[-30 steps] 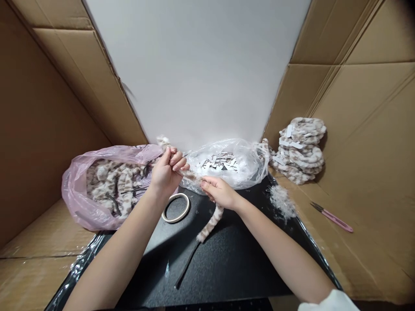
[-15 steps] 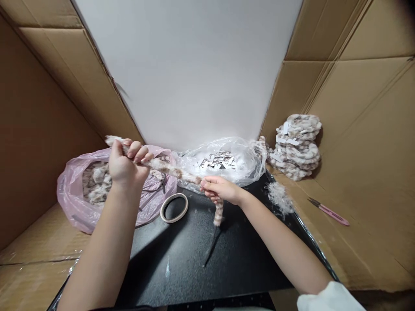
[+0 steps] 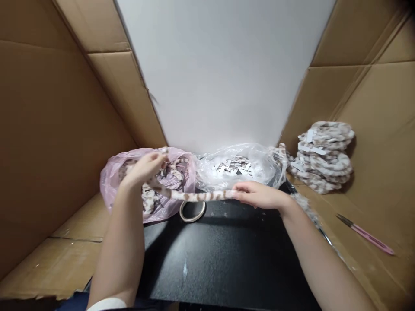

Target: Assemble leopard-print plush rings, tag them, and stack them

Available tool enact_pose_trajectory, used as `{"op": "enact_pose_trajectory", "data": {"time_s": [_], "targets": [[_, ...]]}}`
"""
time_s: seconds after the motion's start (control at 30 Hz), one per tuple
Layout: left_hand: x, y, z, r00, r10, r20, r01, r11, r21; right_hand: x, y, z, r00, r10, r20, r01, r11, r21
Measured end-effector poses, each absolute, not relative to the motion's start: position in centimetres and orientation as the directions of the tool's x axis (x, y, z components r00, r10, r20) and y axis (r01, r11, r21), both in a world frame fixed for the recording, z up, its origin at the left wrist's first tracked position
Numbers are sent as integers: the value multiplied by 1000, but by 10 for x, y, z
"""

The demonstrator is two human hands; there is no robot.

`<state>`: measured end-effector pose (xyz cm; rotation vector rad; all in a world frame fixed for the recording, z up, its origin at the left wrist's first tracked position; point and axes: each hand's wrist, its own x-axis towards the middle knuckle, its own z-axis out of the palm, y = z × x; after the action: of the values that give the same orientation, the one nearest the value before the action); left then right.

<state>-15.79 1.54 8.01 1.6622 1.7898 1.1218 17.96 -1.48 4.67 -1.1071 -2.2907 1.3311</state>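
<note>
A furry white strip with brown bands (image 3: pixel 207 196) stretches level between my two hands, above the black tabletop. My right hand (image 3: pixel 259 195) is closed on its right end, thumb and fingers pressed together. To the left, the strip bends up and passes behind my left hand (image 3: pixel 147 167), which is raised before the pink plastic bag (image 3: pixel 112 162). Those left fingers are pinched and slightly blurred, with a small furry tip showing just above them. Under the strip, a roll of tape (image 3: pixel 192 220) lies on the table.
More furry pieces fill the pink bag. A clear plastic bag (image 3: pixel 207 170) holds brown-and-white strips with white tags. Tagged furry bundles (image 3: pixel 330 164) are stacked at right, near a pink-handled cutter (image 3: pixel 369 235) and loose fluff (image 3: pixel 306 205). Cardboard walls (image 3: pixel 106 95) enclose both sides.
The strip has swung to level, and its hanging right end no longer dangles below my right hand. My left hand has lowered and turned palm down. The camera view has shifted left.
</note>
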Motion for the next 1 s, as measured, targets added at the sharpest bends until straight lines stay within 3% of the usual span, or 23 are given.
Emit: {"op": "enact_pose_trajectory", "data": {"time_s": [0.1,0.2,0.3,0.37,0.5,0.6,0.7,0.83,1.0], "targets": [[-132,1,80,153,986,68,700,-157,697,184,-18,55,-633,771,-62,555,397,-731],[-82,-14,77,516,856,26,581,-373,723,178,-22,58,-607,795,26,521,422,-742],[-43,-24,69,622,777,100,523,-507,686,170,-26,58,-629,770,107,418,452,-788],[-35,-25,64,640,763,88,508,-506,697,169,-27,58,-618,773,145,385,458,-801],[-55,-16,64,597,793,-123,567,-308,764,179,-25,60,-525,832,181,371,414,-831],[-76,-7,67,465,865,-189,750,-271,603,189,-22,63,-431,865,257,257,391,-884],[-93,1,68,356,925,-131,839,-255,480,198,-20,67,-301,882,363,92,405,-909],[-115,8,70,240,970,47,832,-231,504,210,-22,75,-204,902,380,35,394,-918],[-147,15,72,7,998,62,785,-44,618,225,-24,81,-272,907,322,130,366,-921]]}}
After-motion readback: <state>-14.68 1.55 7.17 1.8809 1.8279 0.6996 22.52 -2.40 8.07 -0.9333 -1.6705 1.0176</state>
